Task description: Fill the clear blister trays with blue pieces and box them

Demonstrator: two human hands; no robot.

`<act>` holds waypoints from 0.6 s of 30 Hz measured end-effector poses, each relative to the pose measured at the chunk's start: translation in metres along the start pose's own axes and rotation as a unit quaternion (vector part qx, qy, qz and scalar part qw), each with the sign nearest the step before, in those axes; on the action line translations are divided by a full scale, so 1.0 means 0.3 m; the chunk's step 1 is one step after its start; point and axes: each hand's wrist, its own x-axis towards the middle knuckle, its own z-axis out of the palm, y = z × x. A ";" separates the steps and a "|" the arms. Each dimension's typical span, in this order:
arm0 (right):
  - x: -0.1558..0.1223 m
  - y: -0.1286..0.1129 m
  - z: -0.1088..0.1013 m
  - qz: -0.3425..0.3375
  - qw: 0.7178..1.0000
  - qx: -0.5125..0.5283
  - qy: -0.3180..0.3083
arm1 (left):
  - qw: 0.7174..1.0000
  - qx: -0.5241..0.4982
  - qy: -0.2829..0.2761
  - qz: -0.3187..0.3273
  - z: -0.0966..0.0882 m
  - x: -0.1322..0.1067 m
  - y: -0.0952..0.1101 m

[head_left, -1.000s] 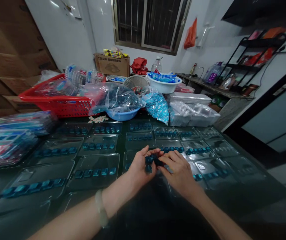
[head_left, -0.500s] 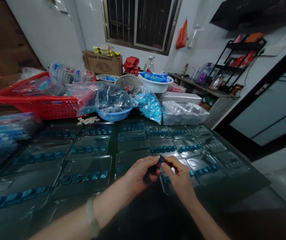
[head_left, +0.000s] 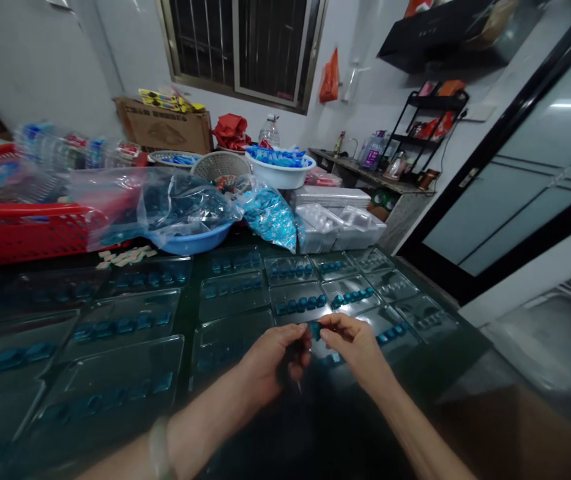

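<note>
Dark tabletop (head_left: pixel 445 357), clear rectangular plastic trays (head_left: pixel 130 363), hands (head_left: pixel 272 360) (head_left: pixel 358 343) pinching teal block (head_left: pixel 316 331)

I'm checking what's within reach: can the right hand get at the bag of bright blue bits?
Probably yes, with a forward stretch: only low, flat trays seem to lie between the right hand and the bag. The hand is pinching a small blue piece, though, so would need freeing first.
</note>
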 end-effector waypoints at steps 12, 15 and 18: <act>0.640 0.258 -0.388 0.084 0.919 -0.358 0.141 | 0.996 -0.053 0.041 -0.055 -0.043 0.015 0.030; 0.693 0.293 -0.402 0.125 0.895 -0.410 0.125 | 0.996 -0.051 0.057 -0.054 -0.051 0.021 0.055; 0.710 0.310 -0.403 0.144 0.877 -0.446 0.103 | 0.995 -0.045 0.069 -0.056 -0.053 0.033 0.069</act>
